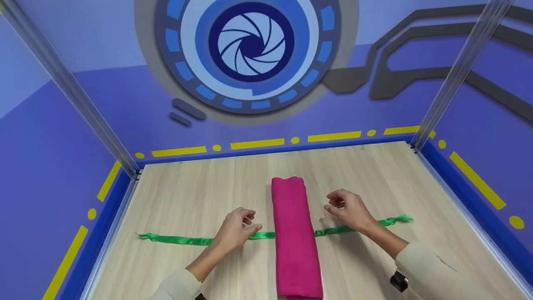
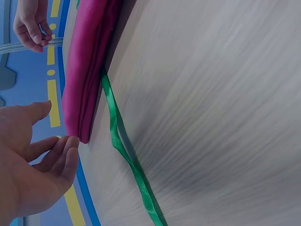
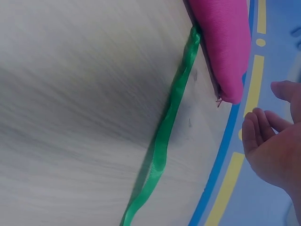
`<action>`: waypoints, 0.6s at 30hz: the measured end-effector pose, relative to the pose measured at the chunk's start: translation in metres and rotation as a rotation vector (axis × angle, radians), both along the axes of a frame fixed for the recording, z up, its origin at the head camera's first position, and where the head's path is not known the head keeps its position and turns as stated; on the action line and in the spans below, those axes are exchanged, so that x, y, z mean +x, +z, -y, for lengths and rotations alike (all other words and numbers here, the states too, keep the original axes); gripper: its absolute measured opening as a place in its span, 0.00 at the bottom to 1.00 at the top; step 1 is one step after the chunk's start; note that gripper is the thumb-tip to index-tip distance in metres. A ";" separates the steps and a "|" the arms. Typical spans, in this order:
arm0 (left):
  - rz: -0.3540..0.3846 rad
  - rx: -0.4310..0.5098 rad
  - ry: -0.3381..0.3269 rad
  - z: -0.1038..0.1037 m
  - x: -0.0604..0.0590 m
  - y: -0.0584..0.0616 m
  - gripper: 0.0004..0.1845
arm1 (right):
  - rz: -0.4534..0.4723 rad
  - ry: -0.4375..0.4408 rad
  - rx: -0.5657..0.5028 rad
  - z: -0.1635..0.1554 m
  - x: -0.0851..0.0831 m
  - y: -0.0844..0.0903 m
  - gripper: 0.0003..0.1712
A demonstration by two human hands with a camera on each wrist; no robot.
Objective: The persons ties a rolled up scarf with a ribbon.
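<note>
A rolled pink cloth (image 1: 295,237) lies lengthwise on the wooden table (image 1: 187,196), across a green ribbon (image 1: 179,239) that runs under it from left to right. My left hand (image 1: 238,228) hovers just left of the roll, over the ribbon, with fingers loosely curled and nothing in them. Right of the roll my right hand (image 1: 345,207) hangs above the ribbon, fingers relaxed and empty. In the left wrist view the pink cloth (image 2: 87,70) and ribbon (image 2: 124,146) lie beyond my left hand (image 2: 40,160). The right wrist view shows the ribbon (image 3: 164,136), the cloth's end (image 3: 225,47) and my right hand (image 3: 273,141).
Purple walls with yellow dashes and a blue border (image 1: 474,200) enclose the table on three sides. Two clear corner posts (image 1: 449,83) rise at the back corners. A dark wrist device (image 1: 399,281) sits on my right sleeve.
</note>
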State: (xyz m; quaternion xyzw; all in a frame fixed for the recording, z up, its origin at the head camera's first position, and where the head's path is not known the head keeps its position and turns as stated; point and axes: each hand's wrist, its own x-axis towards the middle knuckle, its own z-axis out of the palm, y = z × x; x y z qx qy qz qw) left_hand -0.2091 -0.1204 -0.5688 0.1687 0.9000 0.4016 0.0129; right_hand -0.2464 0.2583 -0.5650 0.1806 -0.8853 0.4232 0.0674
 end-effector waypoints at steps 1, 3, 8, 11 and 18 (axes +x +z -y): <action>0.006 0.000 0.003 0.000 0.000 0.000 0.21 | -0.002 0.005 0.003 0.000 0.000 -0.001 0.12; 0.014 -0.002 0.006 0.001 -0.001 0.000 0.19 | 0.001 0.013 0.009 0.000 0.001 -0.002 0.11; -0.005 -0.027 -0.002 0.003 0.001 -0.002 0.16 | 0.042 0.021 0.027 -0.002 0.003 -0.006 0.10; -0.016 -0.041 -0.003 0.004 0.004 -0.004 0.14 | 0.064 0.023 0.046 -0.004 0.006 -0.008 0.09; -0.005 -0.082 -0.003 0.007 0.009 -0.009 0.13 | 0.091 0.019 0.078 -0.010 0.011 -0.018 0.06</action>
